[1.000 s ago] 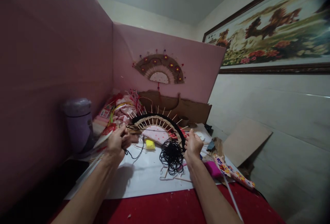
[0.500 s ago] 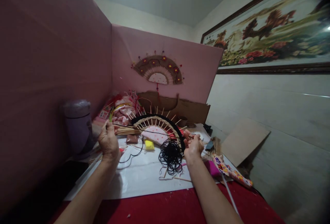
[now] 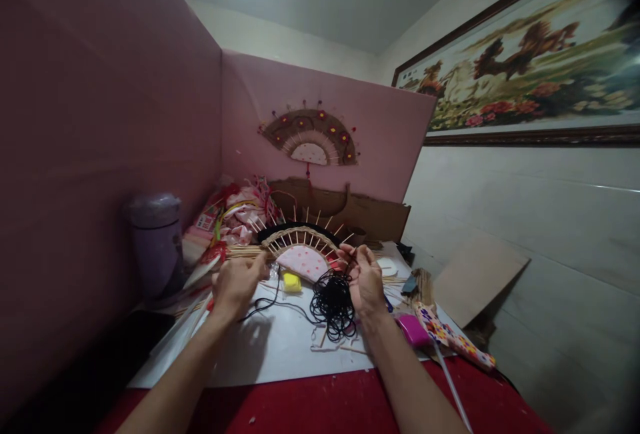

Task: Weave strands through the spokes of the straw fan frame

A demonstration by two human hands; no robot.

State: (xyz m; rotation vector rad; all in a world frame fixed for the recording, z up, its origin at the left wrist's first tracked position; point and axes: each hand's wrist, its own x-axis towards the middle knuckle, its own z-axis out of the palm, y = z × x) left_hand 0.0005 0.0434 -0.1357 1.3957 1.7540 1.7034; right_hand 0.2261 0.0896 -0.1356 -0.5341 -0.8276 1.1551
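A half-round fan frame (image 3: pixel 307 263) of thin sticks, with a pink dotted centre and a black woven band (image 3: pixel 285 229), stands before me. My right hand (image 3: pixel 366 281) is at its right end, fingers pinched on the black cord (image 3: pixel 333 304), whose loose heap lies just left of that wrist. My left hand (image 3: pixel 237 287) is closed, knuckles up, left of the pink centre; what its fingers hold is hidden. A loop of the cord trails across the white sheet (image 3: pixel 280 354) between both hands.
Behind the frame, a finished fan (image 3: pixel 315 137) hangs on a pink board (image 3: pixel 390 127). A purple cylinder (image 3: pixel 156 244) stands at left. A yellow packet (image 3: pixel 291 282) lies below the frame; a magenta packet (image 3: pixel 413 331) and a flowered cloth piece (image 3: pixel 457 341) lie at right.
My left hand has moved right and turned knuckles up, toward the frame. The cord stretched between the hands no longer shows. My right hand remains by the frame's right end.
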